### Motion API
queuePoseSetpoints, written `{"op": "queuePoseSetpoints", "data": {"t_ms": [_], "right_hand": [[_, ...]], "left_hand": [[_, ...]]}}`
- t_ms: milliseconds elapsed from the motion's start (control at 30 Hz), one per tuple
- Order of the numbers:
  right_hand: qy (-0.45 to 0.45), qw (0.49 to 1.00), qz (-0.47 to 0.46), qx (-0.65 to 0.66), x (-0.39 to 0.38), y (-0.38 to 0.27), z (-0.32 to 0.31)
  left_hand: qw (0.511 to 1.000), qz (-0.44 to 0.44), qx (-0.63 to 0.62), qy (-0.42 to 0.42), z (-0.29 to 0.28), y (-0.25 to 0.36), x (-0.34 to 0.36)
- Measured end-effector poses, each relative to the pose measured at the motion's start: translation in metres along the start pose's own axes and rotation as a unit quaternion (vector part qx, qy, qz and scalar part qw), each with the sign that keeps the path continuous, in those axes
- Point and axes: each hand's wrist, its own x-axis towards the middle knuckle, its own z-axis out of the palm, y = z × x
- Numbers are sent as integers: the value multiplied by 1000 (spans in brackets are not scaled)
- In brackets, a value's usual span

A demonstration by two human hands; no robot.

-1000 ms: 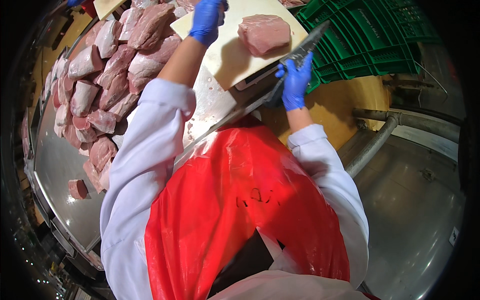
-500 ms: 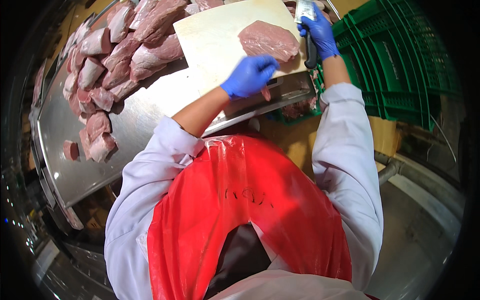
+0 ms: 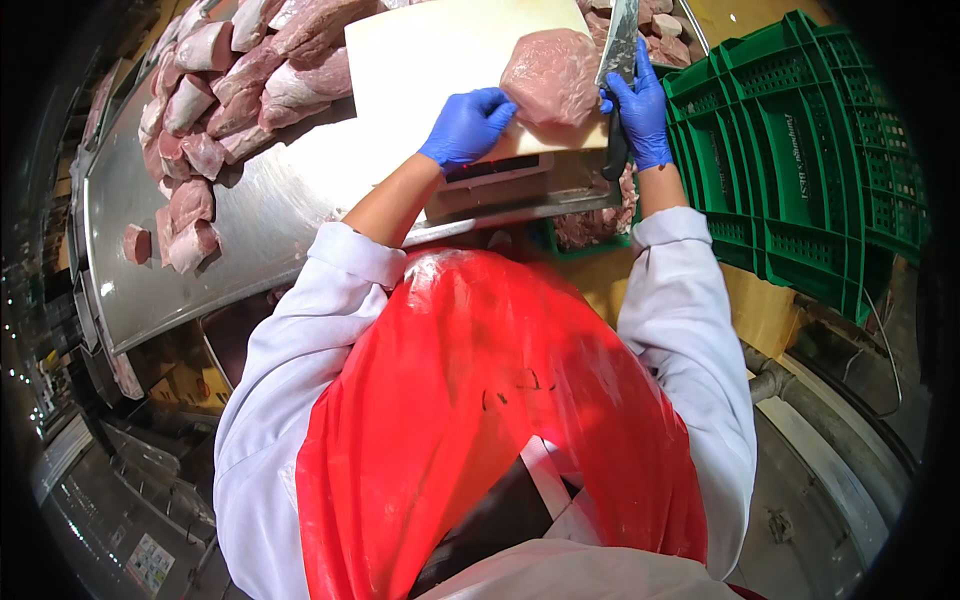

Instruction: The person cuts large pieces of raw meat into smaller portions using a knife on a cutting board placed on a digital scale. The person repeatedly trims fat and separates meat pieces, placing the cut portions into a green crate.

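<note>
A pale pink slab of raw meat [image 3: 550, 82] lies on the right part of a white cutting board [image 3: 420, 75]. My left hand [image 3: 466, 130], in a blue glove, is at the slab's near left edge, its fingertips and thumb closed on that edge. In my blue-gloved right hand [image 3: 643, 112] is a knife [image 3: 618, 50] with a black handle, just right of the slab. The blade points away from me, and the handle's butt extends toward me below the fingers.
Many raw meat pieces [image 3: 245, 85] are heaped left of the board on a steel table [image 3: 265, 195]. Green crates [image 3: 790, 150] stand at the right. Small trimmings fill a green bin [image 3: 590, 228] below the board's near edge. More meat chunks [image 3: 665, 35] lie beyond the knife.
My left hand has moved slightly left to the slab's edge, and the meat strip hanging below it no longer shows. The slab appears turned, with a broader face up. The knife stays in my right hand.
</note>
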Motion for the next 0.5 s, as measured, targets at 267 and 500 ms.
{"op": "queuePoseSetpoints", "data": {"t_ms": [267,500], "right_hand": [[-84,940,-47,-327,-81,-8,13],[-150,903,-76,-395,-148,13,-5]], "left_hand": [[850,-83,-516,57,-47,-36,-24],[672,-48,-739,19,-80,-54,-30]]}}
